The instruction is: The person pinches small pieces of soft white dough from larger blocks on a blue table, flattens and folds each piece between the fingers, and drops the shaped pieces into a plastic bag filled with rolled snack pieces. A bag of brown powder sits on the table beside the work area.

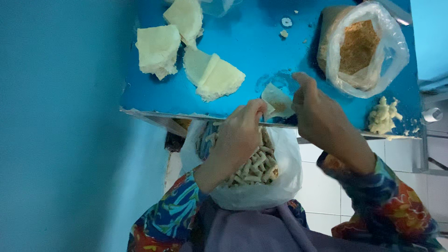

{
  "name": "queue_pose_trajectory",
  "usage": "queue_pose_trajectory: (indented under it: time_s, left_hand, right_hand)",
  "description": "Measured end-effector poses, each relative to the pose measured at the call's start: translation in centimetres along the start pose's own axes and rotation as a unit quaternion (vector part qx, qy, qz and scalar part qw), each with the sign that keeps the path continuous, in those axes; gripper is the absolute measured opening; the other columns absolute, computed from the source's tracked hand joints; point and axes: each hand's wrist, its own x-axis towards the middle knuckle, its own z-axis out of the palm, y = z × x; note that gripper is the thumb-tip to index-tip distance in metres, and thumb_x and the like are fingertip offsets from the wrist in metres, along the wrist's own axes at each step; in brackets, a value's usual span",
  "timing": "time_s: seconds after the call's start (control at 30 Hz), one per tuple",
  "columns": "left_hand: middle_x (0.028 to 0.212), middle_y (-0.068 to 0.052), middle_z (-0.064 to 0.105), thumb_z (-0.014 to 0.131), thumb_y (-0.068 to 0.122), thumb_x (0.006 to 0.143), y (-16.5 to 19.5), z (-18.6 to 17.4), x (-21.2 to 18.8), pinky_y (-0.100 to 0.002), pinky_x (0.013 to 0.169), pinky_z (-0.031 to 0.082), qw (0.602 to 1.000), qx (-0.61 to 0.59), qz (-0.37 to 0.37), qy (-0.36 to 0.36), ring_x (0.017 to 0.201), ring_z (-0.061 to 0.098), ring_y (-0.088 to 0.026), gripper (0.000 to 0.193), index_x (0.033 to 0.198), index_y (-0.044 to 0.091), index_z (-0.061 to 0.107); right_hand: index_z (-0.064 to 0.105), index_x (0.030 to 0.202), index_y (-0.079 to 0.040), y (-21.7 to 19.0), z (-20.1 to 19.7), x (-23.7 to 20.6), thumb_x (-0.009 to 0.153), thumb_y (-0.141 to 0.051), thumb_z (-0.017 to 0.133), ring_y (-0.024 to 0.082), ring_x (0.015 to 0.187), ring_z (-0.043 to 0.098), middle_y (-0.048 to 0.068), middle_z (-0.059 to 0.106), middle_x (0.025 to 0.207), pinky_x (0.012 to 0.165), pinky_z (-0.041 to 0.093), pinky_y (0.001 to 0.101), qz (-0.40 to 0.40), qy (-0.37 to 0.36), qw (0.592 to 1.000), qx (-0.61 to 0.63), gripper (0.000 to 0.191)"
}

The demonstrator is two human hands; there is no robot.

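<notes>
- Pinching a thin pale wrapper sheet (276, 100) at the middle of the frame, both hands meet over the near edge of the blue table (261, 51); the sheet looks limp and paper-thin, with a dab of brownish filling on it.
- Judging by its droop, the sheet should be very light, soft and easy to tear, so it is best taken by its edges with fingertips, not squeezed in the middle.
- Left hand (240, 135), centre of the frame, has its fingers curled, with the tips closed on the sheet's left corner.
- Right hand (319, 112), just right of centre, bends its thumb and forefinger down onto the sheet's right edge; the other fingers are hidden behind the hand.
- Below the hands, lower centre, a white plastic bag (280, 182) hangs open, filled with small pale rolled sticks (254, 168) that look dry and brittle.
- Upper right, a clear bag (387, 56) holds loose brown crumbs (357, 46), well apart from the hands.
- Right edge of the table carries a small lump of pale dough-like scraps (382, 116).
- Upper left, three stacks of folded pale sheets (205, 74) lie on the table, soft-looking and slumped.
- Patterned sleeves (392, 200) in blue, red and orange fill the lower corners.
</notes>
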Motion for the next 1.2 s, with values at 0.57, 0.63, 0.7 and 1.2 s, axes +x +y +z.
queue_pose_trajectory:
  time_s: [0.57,0.63,0.7,1.2]
  left_hand:
    - [0.108,-0.013,0.063,0.068,-0.001,0.089,-2.5,-0.1,1.2,-0.044,0.088,0.053,0.97,0.137,0.197,-0.031,0.102,0.061,-0.032,0.025,0.113,0.002,0.061]
    - [0.102,-0.013,0.062,0.068,0.0,0.093,-2.7,0.6,1.7,-0.044,0.085,0.052,0.969,0.151,0.196,-0.015,0.098,0.06,-0.032,0.02,0.111,0.001,0.061]
    - [0.098,-0.011,0.062,0.067,0.001,0.094,-2.5,1.4,2.1,-0.045,0.084,0.05,0.976,0.136,0.167,0.014,0.097,0.059,-0.032,0.014,0.107,0.004,0.061]
    - [0.099,-0.012,0.06,0.069,0.006,0.088,-2.3,2.2,2.6,-0.039,0.084,0.053,0.931,0.29,0.217,-0.036,0.096,0.058,-0.028,0.022,0.109,0.001,0.062]
  right_hand:
    - [0.035,0.148,-0.003,-0.7,0.6,0.4,0.085,0.0,0.071,0.035,0.104,0.073,0.02,0.073,0.115,0.081,0.059,0.0442,-0.09,-0.035,0.994,0.048,0.073]
    - [0.037,0.149,-0.007,-0.2,0.7,0.7,0.082,-0.007,0.079,0.036,0.097,0.072,0.017,0.076,0.11,0.075,0.056,0.0464,-0.089,-0.062,0.993,0.035,0.079]
    - [0.039,0.149,-0.013,0.1,0.7,1.6,0.088,-0.007,0.077,0.031,0.093,0.074,0.01,0.077,0.101,0.08,0.054,0.048,-0.125,-0.034,0.992,-0.011,0.072]
    - [0.035,0.154,-0.01,2.4,1.7,-0.1,0.091,0.003,0.07,0.035,0.094,0.073,0.015,0.074,0.104,0.071,0.059,0.0418,-0.143,0.018,0.989,-0.015,0.073]
